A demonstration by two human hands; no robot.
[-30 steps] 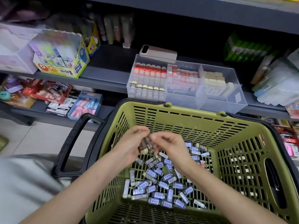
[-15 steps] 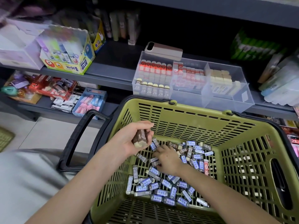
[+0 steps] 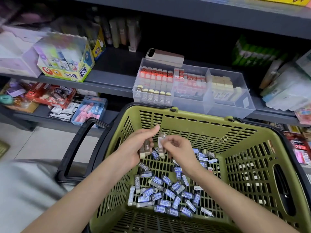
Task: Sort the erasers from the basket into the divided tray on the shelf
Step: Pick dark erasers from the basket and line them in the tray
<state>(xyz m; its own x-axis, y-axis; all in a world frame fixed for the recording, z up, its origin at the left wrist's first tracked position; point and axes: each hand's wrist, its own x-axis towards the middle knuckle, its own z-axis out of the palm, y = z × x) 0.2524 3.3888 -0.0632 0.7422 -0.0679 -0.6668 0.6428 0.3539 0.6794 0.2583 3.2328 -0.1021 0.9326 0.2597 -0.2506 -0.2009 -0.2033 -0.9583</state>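
Stationery shop aisle. Grey shelves [image 3: 107, 84] in front of me, stocked in tiers: a display carton of Power Glue sticks [image 3: 67, 64], a clear divided tray [image 3: 227, 105] with erasers [image 3: 155, 76] in rows, packaged goods [image 3: 50, 96] lower down. My green shopping basket [image 3: 218, 132] sits at the shelf edge.

Even, diffuse light falls from above, and shadows are soft. We find the basket [image 3: 198, 117], the left hand [image 3: 134, 148] and the right hand [image 3: 179, 148] brightly lit, the floor [image 3: 42, 143] at left pale. The shelf [image 3: 117, 68] darkens toward its back, deep black under the upper board [image 3: 168, 12]. Sharpness is best at centre: we can read "2B" on erasers [image 3: 165, 192] in the basket and in the tray [image 3: 227, 106]. The erasers held in the left hand and the eraser [image 3: 161, 145] pinched by the right hand are slightly smeared. Motion blur grows toward the left edge, where the glue box [image 3: 67, 64] and grey cloth [image 3: 25, 190] lose detail. Wide-angle distortion bows the shelf lines near the borders
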